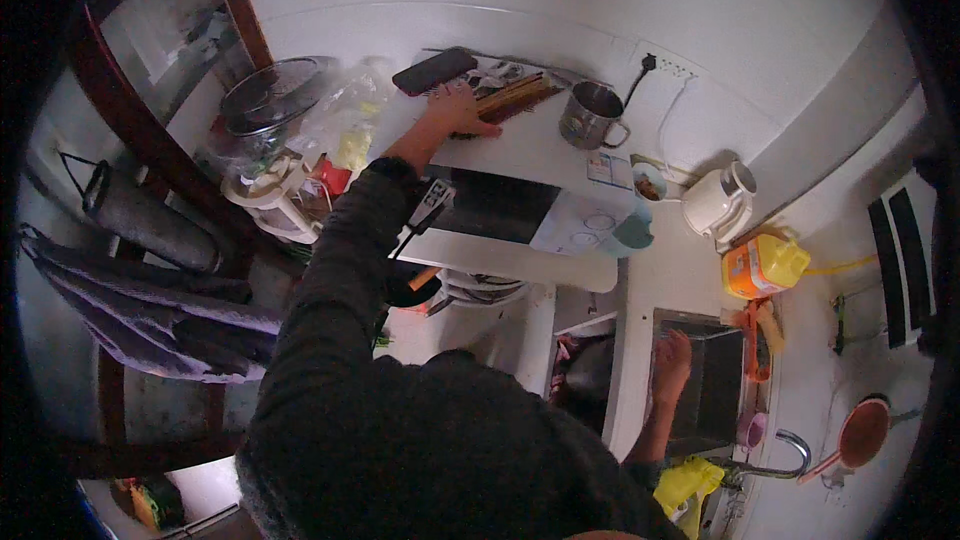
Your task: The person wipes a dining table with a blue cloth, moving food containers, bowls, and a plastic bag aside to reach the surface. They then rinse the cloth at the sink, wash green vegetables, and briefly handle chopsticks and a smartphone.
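Note:
My left hand (pixel 457 112) reaches to the far side of the white counter, its thumb spread, over the near left end of a tray of wooden chopsticks (pixel 517 95). Whether it grips the tray is hidden. A dark oblong case (pixel 435 71) lies just beyond my fingers. To the right of the chopsticks stands a metal mug (pixel 591 116). My right hand (pixel 673 364) is over the dark sink basin (pixel 712 390), blurred, with its fingers somewhat apart and nothing visible in it.
A glass lid (pixel 274 94) and plastic bags (pixel 349 120) are at the left. A white kettle (pixel 720 199), a yellow-orange jug (pixel 765 266) and a small bowl (pixel 647 184) stand at the right. A curved faucet (pixel 795 457) rises beside the sink; a yellow bag (pixel 686 487) is near it.

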The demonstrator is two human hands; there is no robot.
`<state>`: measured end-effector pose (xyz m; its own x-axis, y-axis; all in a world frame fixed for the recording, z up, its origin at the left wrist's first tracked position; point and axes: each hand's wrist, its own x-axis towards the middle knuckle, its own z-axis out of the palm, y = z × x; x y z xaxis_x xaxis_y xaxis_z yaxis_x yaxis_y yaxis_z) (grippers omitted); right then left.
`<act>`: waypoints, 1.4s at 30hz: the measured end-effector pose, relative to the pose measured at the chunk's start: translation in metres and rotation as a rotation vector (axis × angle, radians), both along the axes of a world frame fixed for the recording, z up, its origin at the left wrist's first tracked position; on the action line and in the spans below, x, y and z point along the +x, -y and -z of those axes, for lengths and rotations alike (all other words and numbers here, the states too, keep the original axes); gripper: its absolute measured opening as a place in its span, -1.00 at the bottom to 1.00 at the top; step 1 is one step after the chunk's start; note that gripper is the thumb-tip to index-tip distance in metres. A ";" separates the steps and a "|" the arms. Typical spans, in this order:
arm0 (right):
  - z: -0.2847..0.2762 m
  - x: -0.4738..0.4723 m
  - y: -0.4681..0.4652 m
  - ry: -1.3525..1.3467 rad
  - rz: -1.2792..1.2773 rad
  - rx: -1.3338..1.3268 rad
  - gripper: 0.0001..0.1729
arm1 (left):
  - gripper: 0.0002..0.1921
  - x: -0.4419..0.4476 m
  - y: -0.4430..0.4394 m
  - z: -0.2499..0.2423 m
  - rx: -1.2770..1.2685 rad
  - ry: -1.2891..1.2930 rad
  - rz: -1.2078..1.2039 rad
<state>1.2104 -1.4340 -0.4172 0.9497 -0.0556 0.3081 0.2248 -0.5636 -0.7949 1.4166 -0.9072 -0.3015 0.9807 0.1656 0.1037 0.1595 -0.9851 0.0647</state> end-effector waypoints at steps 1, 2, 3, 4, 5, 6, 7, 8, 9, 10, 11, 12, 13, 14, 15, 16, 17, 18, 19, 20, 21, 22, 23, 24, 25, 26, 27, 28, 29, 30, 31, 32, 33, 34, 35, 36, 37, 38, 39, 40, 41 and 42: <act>0.003 0.008 -0.013 0.009 0.103 -0.086 -0.63 | 0.21 0.008 -0.002 -0.002 -0.061 -0.112 0.038; 0.006 0.015 -0.023 0.027 0.121 -0.149 -0.63 | 0.22 0.016 -0.002 -0.008 -0.113 -0.148 0.065; 0.010 0.020 -0.030 0.041 0.107 -0.190 -0.63 | 0.00 0.019 0.000 -0.010 -0.123 -0.035 -0.006; 0.015 0.025 -0.034 0.028 0.127 -0.224 -0.64 | -0.10 0.024 0.000 -0.016 -0.104 -0.087 0.012; 0.018 0.027 -0.036 0.008 0.114 -0.238 -0.64 | -0.21 0.028 0.002 -0.020 -0.104 -0.146 0.026; 0.020 0.029 -0.036 -0.048 0.137 -0.239 -0.64 | -0.31 0.032 0.004 -0.024 -0.100 -0.213 0.035; 0.021 0.031 -0.036 -0.085 0.114 -0.195 -0.64 | -0.38 0.036 0.006 -0.024 -0.107 -0.251 0.042; 0.021 0.032 -0.036 -0.155 0.124 -0.136 -0.65 | -0.44 0.041 0.008 -0.025 -0.108 -0.293 0.041; 0.020 0.034 -0.037 -0.222 0.093 -0.066 -0.65 | -0.51 0.046 0.011 -0.023 -0.116 -0.342 0.050; 0.020 0.036 -0.038 -0.228 0.130 -0.080 -0.65 | -0.52 0.050 0.014 -0.019 -0.112 -0.356 0.023; 0.019 0.039 -0.041 -0.229 0.125 -0.082 -0.65 | -0.54 0.054 0.017 -0.016 -0.114 -0.374 0.006; 0.019 0.042 -0.044 -0.205 0.073 -0.067 -0.65 | -0.56 0.057 0.019 -0.011 -0.103 -0.352 -0.020; 0.019 0.048 -0.047 -0.233 0.057 -0.069 -0.67 | -0.58 0.059 0.021 -0.007 -0.137 -0.295 -0.060; 0.019 0.053 -0.048 -0.243 0.047 -0.078 -0.67 | -0.61 0.060 0.023 -0.003 -0.158 -0.199 -0.106; 0.018 0.063 -0.050 -0.234 0.023 -0.066 -0.68 | -0.64 0.060 0.024 0.000 -0.171 -0.118 -0.156; 0.015 0.074 -0.049 -0.278 0.027 -0.069 -0.69 | -0.65 0.061 0.025 -0.001 -0.155 -0.093 -0.153; 0.012 0.089 -0.051 -0.157 -0.003 -0.115 -0.74 | -0.65 0.060 0.026 -0.002 -0.131 -0.086 -0.151; 0.004 0.109 -0.049 0.083 -0.077 -0.184 -0.76 | -0.66 0.060 0.026 -0.005 -0.111 -0.110 -0.138; -0.007 0.133 -0.051 0.232 -0.095 -0.271 -0.78 | -0.66 0.059 0.027 -0.009 -0.111 -0.158 -0.145; -0.020 0.160 -0.055 0.133 -0.094 -0.033 -0.79 | -0.65 0.057 0.028 -0.014 -0.120 -0.241 -0.142; -0.036 0.194 -0.061 0.153 -0.068 -0.078 -0.77 | -0.65 0.056 0.029 -0.019 -0.122 -0.291 -0.143; -0.051 0.226 -0.069 0.211 -0.116 -0.048 -0.78 | -0.63 0.053 0.032 -0.020 -0.118 -0.297 -0.177; -0.064 0.259 -0.083 0.303 -0.199 0.012 -0.80 | -0.62 0.050 0.034 -0.021 -0.107 -0.269 -0.213; -0.078 0.296 -0.099 0.153 -0.240 0.056 -0.79 | -0.60 0.049 0.037 -0.022 -0.098 -0.233 -0.263; -0.087 0.329 -0.122 0.137 -0.299 0.041 -0.72 | -0.61 0.047 0.039 -0.022 -0.078 -0.214 -0.250; -0.095 0.358 -0.140 0.140 -0.304 -0.188 -0.74 | -0.61 0.045 0.041 -0.021 -0.062 -0.190 -0.251; -0.098 0.380 -0.161 0.056 -0.440 -0.038 -0.73 | -0.62 0.045 0.042 -0.019 -0.052 -0.170 -0.253; -0.100 0.400 -0.181 0.100 -0.493 -0.136 -0.71 | -0.62 0.044 0.043 -0.018 -0.056 -0.175 -0.249; -0.100 0.416 -0.200 0.105 -0.514 -0.251 -0.69 | -0.63 0.044 0.044 -0.017 -0.064 -0.186 -0.247; -0.098 0.430 -0.215 0.048 -0.570 -0.359 -0.67 | -0.63 0.044 0.044 -0.017 -0.065 -0.206 -0.260; -0.095 0.441 -0.229 -0.009 -0.626 -0.469 -0.65 | -0.64 0.045 0.044 -0.017 -0.101 -0.195 -0.276; -0.090 0.449 -0.240 -0.070 -0.682 -0.582 -0.63 | -0.64 0.045 0.044 -0.017 -0.131 -0.197 -0.304; -0.084 0.455 -0.249 0.164 -0.672 -0.755 -0.63 | -0.65 0.045 0.046 -0.018 -0.176 -0.225 -0.325; -0.079 0.459 -0.253 0.197 -0.676 -0.736 -0.66 | -0.66 0.045 0.047 -0.019 -0.146 -0.229 -0.346; -0.074 0.463 -0.257 0.239 -0.661 -0.709 -0.69 | -0.67 0.045 0.049 -0.019 -0.131 -0.261 -0.359; -0.070 0.465 -0.258 0.275 -0.655 -0.699 -0.72 | -0.68 0.043 0.053 -0.019 -0.105 -0.271 -0.373; -0.067 0.466 -0.258 0.310 -0.690 -0.620 -0.70 | -0.69 0.042 0.056 -0.018 -0.084 -0.242 -0.351; -0.065 0.467 -0.257 0.348 -0.730 -0.550 -0.67 | -0.70 0.040 0.060 -0.018 -0.043 -0.184 -0.331; -0.065 0.467 -0.256 0.347 -0.739 -0.541 -0.65 | -0.71 0.039 0.063 -0.018 0.005 -0.127 -0.313; -0.065 0.466 -0.254 0.360 -0.718 -0.544 -0.67 | -0.71 0.037 0.066 -0.017 0.008 -0.125 -0.306; -0.067 0.464 -0.252 0.343 -0.665 -0.607 -0.68 | -0.71 0.036 0.067 -0.018 0.020 -0.117 -0.302; -0.070 0.462 -0.251 0.393 -0.615 -0.610 -0.70 | -0.72 0.036 0.067 -0.017 0.036 -0.103 -0.300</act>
